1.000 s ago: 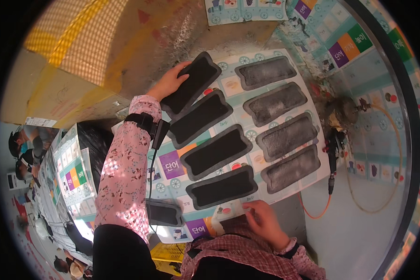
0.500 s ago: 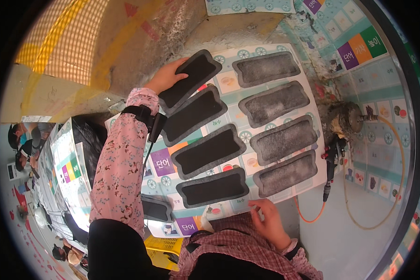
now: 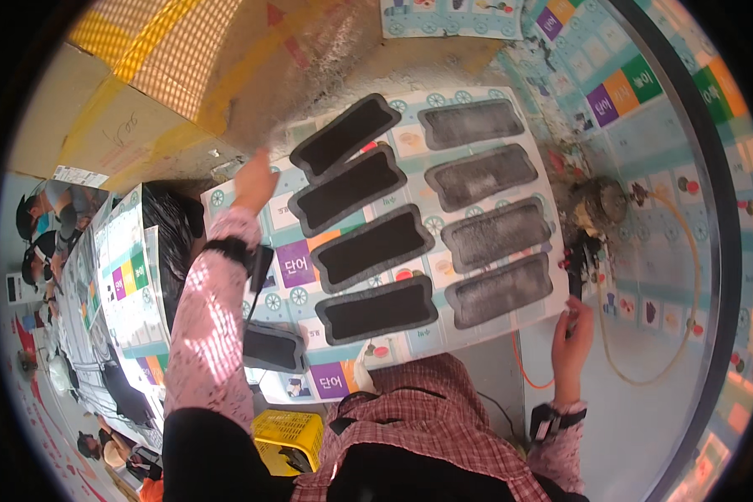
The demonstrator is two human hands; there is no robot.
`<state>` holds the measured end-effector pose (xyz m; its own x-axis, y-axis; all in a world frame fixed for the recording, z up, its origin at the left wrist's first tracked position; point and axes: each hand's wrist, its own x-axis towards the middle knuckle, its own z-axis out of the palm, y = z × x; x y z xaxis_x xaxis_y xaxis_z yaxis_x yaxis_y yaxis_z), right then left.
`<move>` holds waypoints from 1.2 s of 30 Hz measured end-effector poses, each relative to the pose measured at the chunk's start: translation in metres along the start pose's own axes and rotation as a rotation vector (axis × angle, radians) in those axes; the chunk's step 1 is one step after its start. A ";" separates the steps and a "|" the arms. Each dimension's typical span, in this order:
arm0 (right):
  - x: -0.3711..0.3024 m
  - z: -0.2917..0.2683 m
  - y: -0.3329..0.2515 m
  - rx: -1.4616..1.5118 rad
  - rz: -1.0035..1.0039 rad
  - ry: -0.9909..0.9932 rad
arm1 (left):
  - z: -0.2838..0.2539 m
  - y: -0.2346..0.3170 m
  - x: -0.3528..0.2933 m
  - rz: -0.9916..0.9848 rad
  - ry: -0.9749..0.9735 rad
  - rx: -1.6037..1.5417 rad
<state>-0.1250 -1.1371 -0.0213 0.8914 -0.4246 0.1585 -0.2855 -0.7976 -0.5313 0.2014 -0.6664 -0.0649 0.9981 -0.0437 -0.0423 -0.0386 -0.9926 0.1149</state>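
My left hand is just off the left edge of a printed sheet, holding nothing, its fingers partly blurred but stretched out. Near it on the sheet lies a slanted column of black oblong pads with grey rims, the top pad overlapping the second pad. To their right is a column of grey, dusty-looking oblong pads, such as the uppermost one. My right hand is beyond the sheet's lower right corner, its fingers curled round the lower end of a dark spray gun.
A smaller dark pad lies at the sheet's lower left. Below is a yellow plastic basket. Cardboard stands at the far left. An orange hose and a pale looped hose hang at right. Other people are at the far left.
My left hand has let go of the top black pad and moved down and left. My right hand has gone from the sheet's front edge rightward to the spray gun.
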 end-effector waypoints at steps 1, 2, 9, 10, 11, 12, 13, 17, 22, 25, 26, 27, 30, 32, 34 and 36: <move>0.000 -0.003 0.014 -0.022 -0.002 0.035 | 0.003 -0.015 -0.015 -0.001 0.057 -0.069; -0.004 -0.008 0.034 -0.079 0.028 0.080 | -0.014 0.007 -0.038 -0.033 0.001 -0.086; 0.007 0.024 0.105 -0.252 -0.004 0.026 | -0.044 -0.068 -0.243 0.112 0.064 -0.061; 0.012 0.030 0.107 -0.256 -0.001 0.035 | -0.036 -0.081 -0.268 0.155 0.087 -0.004; 0.020 0.039 0.114 -0.343 -0.028 0.084 | -0.038 -0.071 -0.289 0.091 0.008 -0.125; 0.025 0.045 0.118 -0.422 -0.060 0.122 | -0.042 -0.052 -0.318 0.015 -0.075 -0.240; 0.038 0.046 0.118 -0.411 -0.075 0.122 | -0.045 -0.033 -0.342 -0.058 -0.123 -0.315; 0.073 0.052 0.129 -0.699 0.038 -0.044 | -0.033 -0.002 -0.411 -0.233 -0.296 -0.350; 0.089 0.052 0.150 -0.671 0.018 -0.160 | -0.027 0.034 -0.430 -0.263 -0.330 -0.384; 0.091 0.027 0.146 -0.686 -0.057 -0.119 | -0.034 0.055 -0.419 -0.229 -0.283 -0.418; 0.084 0.012 0.146 -0.522 -0.110 -0.110 | -0.035 0.059 -0.415 -0.231 -0.273 -0.457; 0.078 -0.003 0.139 -0.356 -0.167 -0.102 | -0.032 0.060 -0.416 -0.242 -0.282 -0.460; 0.058 -0.051 0.062 0.199 0.012 -0.136 | -0.016 0.077 -0.419 -0.206 -0.367 -0.419; 0.045 -0.074 -0.017 0.308 0.021 -0.217 | -0.013 0.091 -0.419 -0.133 -0.396 -0.428; 0.035 -0.069 -0.074 0.537 -0.023 -0.339 | -0.006 0.097 -0.414 -0.063 -0.396 -0.443; 0.034 -0.051 -0.116 0.523 -0.092 -0.378 | -0.008 0.098 -0.408 0.014 -0.395 -0.458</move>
<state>-0.0798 -1.0808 0.0878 0.9936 -0.1088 -0.0305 -0.0784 -0.4689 -0.8798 -0.2092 -0.7453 -0.0288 0.9013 -0.1824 -0.3930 0.0599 -0.8459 0.5300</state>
